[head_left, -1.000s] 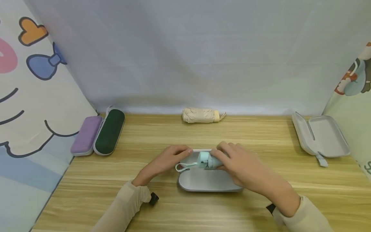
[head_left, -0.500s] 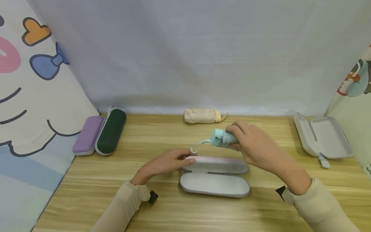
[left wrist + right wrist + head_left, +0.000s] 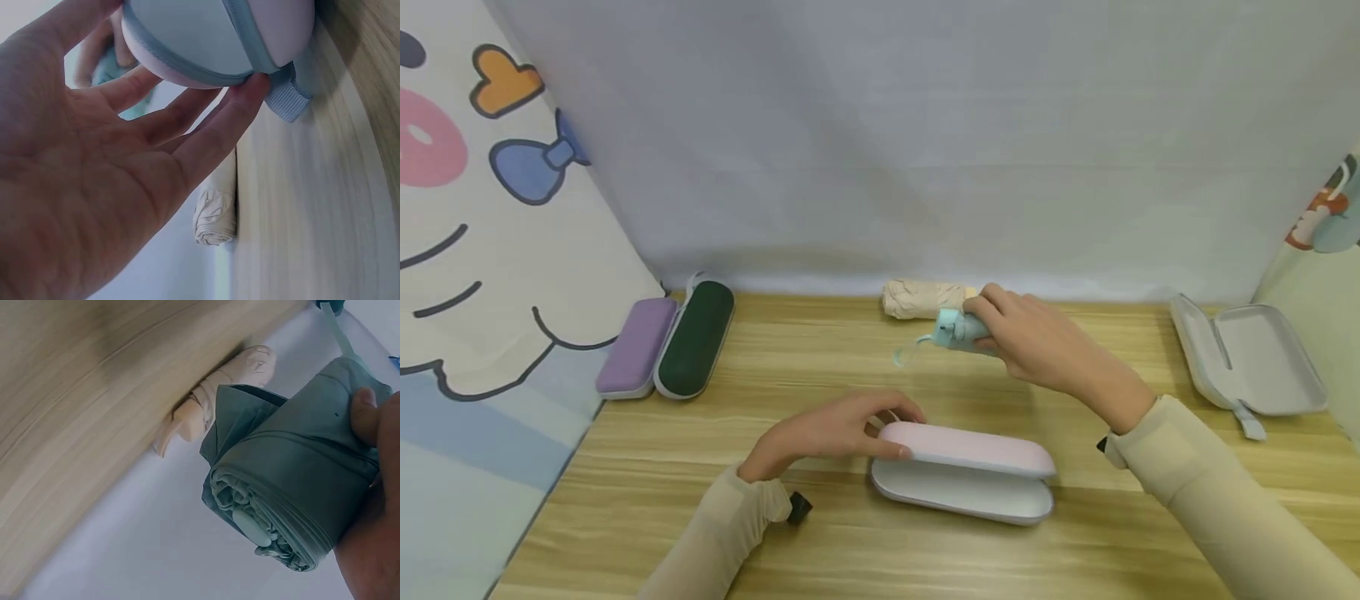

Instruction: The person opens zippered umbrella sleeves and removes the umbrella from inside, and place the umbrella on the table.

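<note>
My right hand (image 3: 1026, 337) grips a folded light teal umbrella (image 3: 972, 331) above the table, its handle and wrist loop pointing left. In the right wrist view the umbrella's rolled fabric (image 3: 294, 469) fills the middle, with a loose flap at its side. My left hand (image 3: 850, 429) holds the left end of a pink glasses case (image 3: 966, 446), thumb at the lid and the other fingers behind it. The lid leans partly down over the pale grey lower half (image 3: 966, 493). In the left wrist view fingertips touch the case's grey zipper edge (image 3: 187, 72) beside a fabric tab.
A folded beige umbrella (image 3: 921, 298) lies at the table's back edge, just behind the teal one. To the left, a purple case (image 3: 636, 348) and a dark green case (image 3: 696, 342) lie side by side. An open grey case (image 3: 1270, 358) rests at the far right.
My right hand has lifted the teal umbrella out of the case and moved it back toward the wall. My left hand has swung the pink lid forward, partly over the lower half.
</note>
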Action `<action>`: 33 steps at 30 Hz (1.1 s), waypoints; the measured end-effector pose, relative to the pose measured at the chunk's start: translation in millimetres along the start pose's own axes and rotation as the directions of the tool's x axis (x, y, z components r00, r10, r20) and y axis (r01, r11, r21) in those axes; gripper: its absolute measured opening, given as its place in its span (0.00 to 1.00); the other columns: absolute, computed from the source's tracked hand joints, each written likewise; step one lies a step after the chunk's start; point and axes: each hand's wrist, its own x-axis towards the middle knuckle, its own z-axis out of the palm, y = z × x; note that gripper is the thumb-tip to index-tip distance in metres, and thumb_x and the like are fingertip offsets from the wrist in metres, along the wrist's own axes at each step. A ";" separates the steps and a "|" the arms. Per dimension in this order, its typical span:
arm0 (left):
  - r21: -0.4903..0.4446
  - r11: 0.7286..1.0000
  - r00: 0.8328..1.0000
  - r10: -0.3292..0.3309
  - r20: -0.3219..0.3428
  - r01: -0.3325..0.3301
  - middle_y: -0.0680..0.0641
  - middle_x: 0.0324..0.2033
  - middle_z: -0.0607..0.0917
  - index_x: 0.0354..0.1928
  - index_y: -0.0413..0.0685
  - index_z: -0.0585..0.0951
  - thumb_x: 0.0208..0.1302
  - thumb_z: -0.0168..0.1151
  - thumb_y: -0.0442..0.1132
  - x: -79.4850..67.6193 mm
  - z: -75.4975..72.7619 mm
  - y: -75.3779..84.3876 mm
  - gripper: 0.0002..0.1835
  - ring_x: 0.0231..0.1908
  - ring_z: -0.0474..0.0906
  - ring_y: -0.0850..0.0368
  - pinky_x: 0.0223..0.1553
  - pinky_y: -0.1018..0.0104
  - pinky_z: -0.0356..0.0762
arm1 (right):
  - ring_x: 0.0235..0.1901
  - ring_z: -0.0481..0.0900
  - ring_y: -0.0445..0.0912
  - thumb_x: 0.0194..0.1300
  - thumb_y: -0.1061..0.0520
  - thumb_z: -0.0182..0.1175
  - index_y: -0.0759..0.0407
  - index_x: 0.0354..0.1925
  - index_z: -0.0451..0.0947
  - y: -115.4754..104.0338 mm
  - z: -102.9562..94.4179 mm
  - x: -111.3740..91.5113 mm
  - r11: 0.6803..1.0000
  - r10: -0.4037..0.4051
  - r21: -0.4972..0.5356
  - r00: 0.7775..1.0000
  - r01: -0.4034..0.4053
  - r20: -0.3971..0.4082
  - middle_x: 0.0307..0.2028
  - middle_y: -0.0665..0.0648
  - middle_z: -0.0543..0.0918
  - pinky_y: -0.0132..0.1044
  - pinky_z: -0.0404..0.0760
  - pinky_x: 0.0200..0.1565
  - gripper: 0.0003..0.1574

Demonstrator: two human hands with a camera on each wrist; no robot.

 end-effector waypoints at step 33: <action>0.054 0.998 1.000 0.011 0.016 -0.012 0.56 0.57 0.81 0.62 0.54 0.77 0.70 0.70 0.46 -2.8 3.2 3.8 0.22 0.58 0.78 0.60 0.59 0.68 0.77 | 0.65 0.79 0.60 0.80 0.50 0.58 0.62 0.74 0.69 22.9 71.4 69.1 0.941 0.116 0.243 0.900 -0.235 0.421 0.67 0.65 0.79 0.58 0.77 0.65 0.32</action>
